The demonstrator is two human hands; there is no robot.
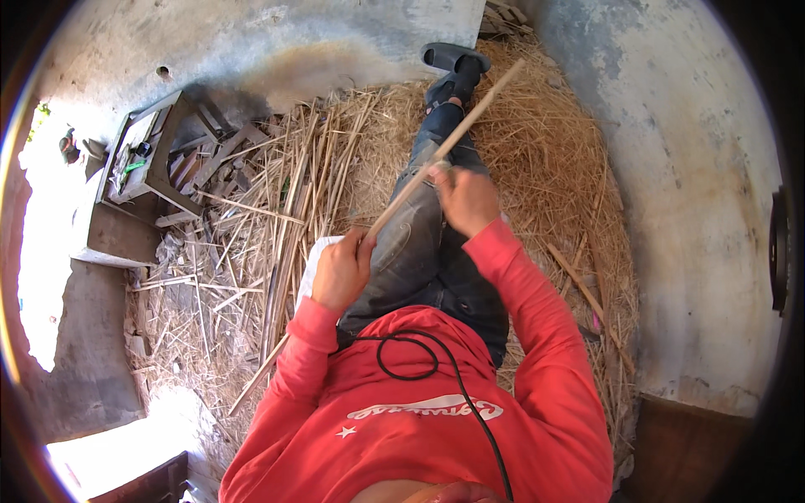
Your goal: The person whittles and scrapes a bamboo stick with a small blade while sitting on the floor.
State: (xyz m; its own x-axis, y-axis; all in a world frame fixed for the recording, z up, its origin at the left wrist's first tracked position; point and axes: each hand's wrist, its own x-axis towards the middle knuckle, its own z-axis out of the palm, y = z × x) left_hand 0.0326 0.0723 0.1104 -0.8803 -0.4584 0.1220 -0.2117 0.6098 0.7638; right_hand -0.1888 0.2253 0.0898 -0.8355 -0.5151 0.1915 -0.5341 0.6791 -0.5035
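A long, pale wooden strip (402, 197) runs slantwise across my lap, from beside my left forearm up toward my foot. My left hand (342, 270) is wrapped round it at mid-length, the thumb lying along the top. Farther up, my right hand (466, 198) is closed with its fingertips at the strip, over my outstretched legs. A small pale bit shows at those fingertips, too small to name. The lower end of the strip passes behind my left sleeve and comes out near the floor.
Long split strips (289, 226) lie heaped to my left. Shavings (545, 142) cover the floor around my legs. A wooden stool-like frame (159, 159) stands by the left wall, small items on it. A black cable (457, 377) loops over my red top. A bare wall (679, 193) rises on the right.
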